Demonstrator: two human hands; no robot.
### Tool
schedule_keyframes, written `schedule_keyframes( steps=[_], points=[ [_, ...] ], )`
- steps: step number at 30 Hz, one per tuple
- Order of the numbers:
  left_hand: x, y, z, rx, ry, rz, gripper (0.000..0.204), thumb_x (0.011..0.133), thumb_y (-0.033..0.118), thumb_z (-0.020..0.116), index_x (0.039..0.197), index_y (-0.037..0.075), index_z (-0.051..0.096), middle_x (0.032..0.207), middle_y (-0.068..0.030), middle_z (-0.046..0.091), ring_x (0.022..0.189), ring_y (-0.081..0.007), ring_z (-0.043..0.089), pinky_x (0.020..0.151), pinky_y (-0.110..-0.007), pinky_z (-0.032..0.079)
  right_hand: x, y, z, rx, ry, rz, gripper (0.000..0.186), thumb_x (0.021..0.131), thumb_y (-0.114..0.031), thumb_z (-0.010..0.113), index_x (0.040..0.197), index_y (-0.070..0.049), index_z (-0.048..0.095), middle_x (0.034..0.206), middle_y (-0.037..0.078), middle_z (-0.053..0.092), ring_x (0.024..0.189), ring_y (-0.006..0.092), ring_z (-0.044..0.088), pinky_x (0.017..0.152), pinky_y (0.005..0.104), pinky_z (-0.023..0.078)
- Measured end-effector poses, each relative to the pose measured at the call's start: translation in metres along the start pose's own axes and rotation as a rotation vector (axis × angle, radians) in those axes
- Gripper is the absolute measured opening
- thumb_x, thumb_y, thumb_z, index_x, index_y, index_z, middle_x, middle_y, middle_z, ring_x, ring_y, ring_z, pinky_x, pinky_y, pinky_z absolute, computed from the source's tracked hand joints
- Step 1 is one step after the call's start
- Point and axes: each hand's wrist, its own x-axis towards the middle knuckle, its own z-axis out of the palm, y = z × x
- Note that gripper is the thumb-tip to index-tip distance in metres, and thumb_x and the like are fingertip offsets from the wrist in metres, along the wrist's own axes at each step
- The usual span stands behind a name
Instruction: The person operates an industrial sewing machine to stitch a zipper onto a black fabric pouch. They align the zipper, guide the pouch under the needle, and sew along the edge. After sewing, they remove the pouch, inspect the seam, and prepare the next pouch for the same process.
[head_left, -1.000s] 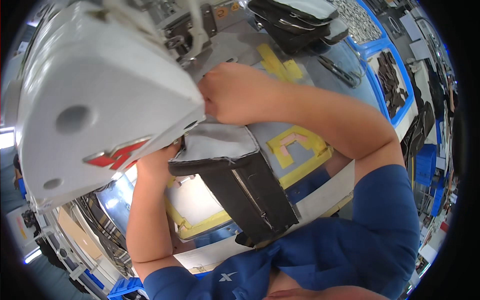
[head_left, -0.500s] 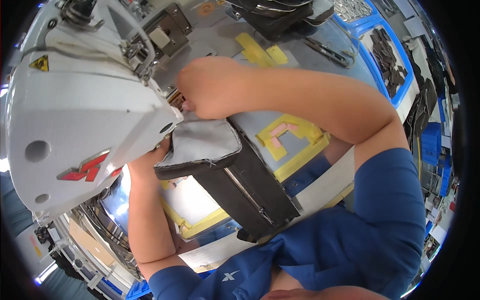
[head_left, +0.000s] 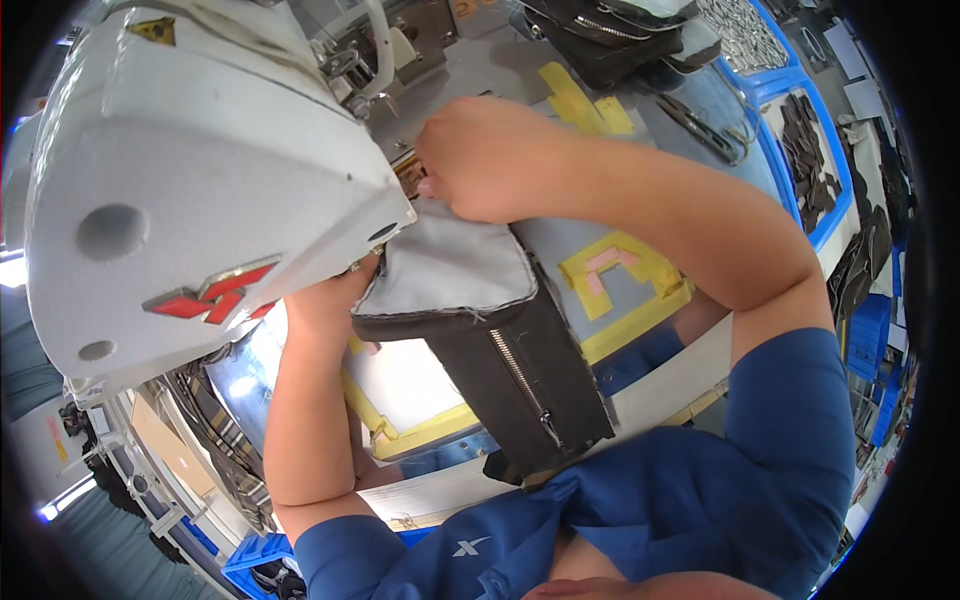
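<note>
Guiding fabric at the white machine (head_left: 220,180) appears in hand. Left hand (head_left: 335,300): fingers hidden, grip undetermined. Black bag (head_left: 475,350): between the forearms, grey lining uppermost. Right hand (head_left: 485,160): curled at its far end, hold unclear. Advancing would require steady alignment.

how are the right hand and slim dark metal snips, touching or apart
Apart. The head view shows yellow tape and grey worktop between the right hand and the slim dark metal snips.
</note>
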Motion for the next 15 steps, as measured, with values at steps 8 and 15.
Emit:
schedule_keyframes(
  steps=[8,15],
  points=[
    [0.002,-0.013,0.002,-0.001,0.033,0.126,0.027,0.077,0.009,0.095,0.098,0.000,0.081,0.089,-0.0081,0.081,0.077,-0.0193,0.077,0.073,-0.033,0.061,0.000,0.003,0.000,-0.035,-0.014,-0.053,0.034,0.096,-0.027,0.070,0.087,0.006,0.074,0.086,0.023,0.074,0.091,0.0450,0.072,0.082,0.0514,0.058],
    [0.003,0.000,-0.003,-0.024,-0.016,-0.027,0.025,0.076,0.010,0.096,0.096,0.001,0.082,0.088,-0.0079,0.081,0.076,-0.0192,0.077,0.072,-0.033,0.061,-0.003,-0.002,-0.008,-0.044,-0.046,0.022,0.034,0.097,-0.028,0.070,0.090,0.004,0.075,0.087,0.022,0.075,0.090,0.0435,0.073,0.079,0.0513,0.059]
  ],
)
